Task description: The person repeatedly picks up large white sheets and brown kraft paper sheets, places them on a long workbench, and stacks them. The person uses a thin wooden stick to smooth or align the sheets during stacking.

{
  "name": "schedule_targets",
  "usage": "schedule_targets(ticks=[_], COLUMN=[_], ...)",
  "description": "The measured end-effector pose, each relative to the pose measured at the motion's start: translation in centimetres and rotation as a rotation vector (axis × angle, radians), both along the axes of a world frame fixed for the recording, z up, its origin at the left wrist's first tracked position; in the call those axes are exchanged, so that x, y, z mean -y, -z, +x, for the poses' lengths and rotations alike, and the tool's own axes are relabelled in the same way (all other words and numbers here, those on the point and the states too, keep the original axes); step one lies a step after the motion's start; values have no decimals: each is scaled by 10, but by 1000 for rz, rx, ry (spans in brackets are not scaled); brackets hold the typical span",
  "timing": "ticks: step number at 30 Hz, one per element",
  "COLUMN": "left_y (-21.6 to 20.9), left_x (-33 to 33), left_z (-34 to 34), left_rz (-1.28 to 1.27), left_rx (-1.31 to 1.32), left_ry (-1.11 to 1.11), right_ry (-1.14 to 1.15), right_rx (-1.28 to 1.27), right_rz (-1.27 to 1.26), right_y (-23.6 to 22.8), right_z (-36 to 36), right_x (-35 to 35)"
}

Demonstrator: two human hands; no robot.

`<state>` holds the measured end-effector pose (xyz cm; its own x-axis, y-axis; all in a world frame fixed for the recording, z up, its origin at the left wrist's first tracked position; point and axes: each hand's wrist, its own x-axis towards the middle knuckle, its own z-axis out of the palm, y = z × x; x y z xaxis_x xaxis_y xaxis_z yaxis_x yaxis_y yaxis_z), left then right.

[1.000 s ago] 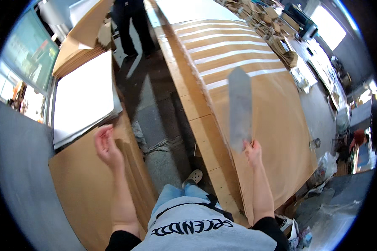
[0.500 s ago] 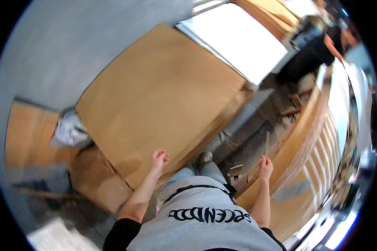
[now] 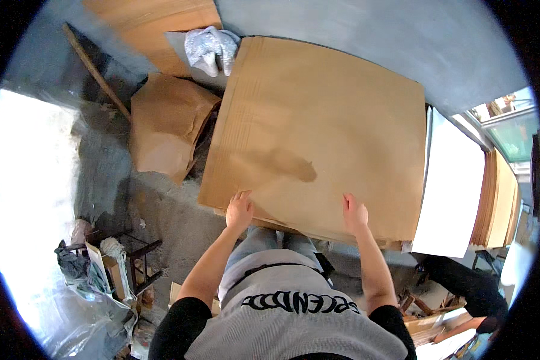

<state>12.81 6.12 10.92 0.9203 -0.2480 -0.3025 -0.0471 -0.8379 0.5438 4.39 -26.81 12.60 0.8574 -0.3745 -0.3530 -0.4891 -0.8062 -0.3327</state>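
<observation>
In front of me lies a large brown cardboard sheet (image 3: 336, 114), flat on top of a stack of sheets. My left hand (image 3: 240, 211) is over its near left edge, fingers slightly bent and apart, with nothing visible in them. Farther right, my right hand (image 3: 355, 213) hovers above or touches the near part of the same sheet; which of the two I cannot tell. Its thumb and fingers are loosely spread, and no object shows between them. A soft shadow falls on the cardboard between and beyond my hands.
White sheets (image 3: 453, 186) and another brown cardboard stack (image 3: 499, 201) stand to the right. Crumpled brown paper (image 3: 168, 126), a whitish cloth (image 3: 209, 45) and a wooden pole (image 3: 96, 72) are at the left. A dark metal frame (image 3: 143, 261) stands at lower left. Another person's dark-clothed body (image 3: 468, 282) is at lower right.
My view and body have turned left, so the cardboard stack is now straight ahead. My right hand has come from beside the wrapped stack to above the sheet; both hands' fingers have loosened.
</observation>
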Motion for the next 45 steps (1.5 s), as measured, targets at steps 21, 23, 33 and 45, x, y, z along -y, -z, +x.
schedule_targets(ticks=[21,23,33,45], left_y=[38,19,41,20], left_x=[-83,-79,-90,-86], left_z=[36,44,38,49], left_rz=[207,239,143,130], left_rx=[17,-113,-103,-116], left_ry=[628,618,605,620], right_ry=[-132,-167,-259,-35], right_rx=[-113,-117,22,51], right_rz=[-315,-330,-296,-78], right_y=[9,0,-9,-4], right_z=[238,245,250,261], right_x=[-112,-120,-140,-126])
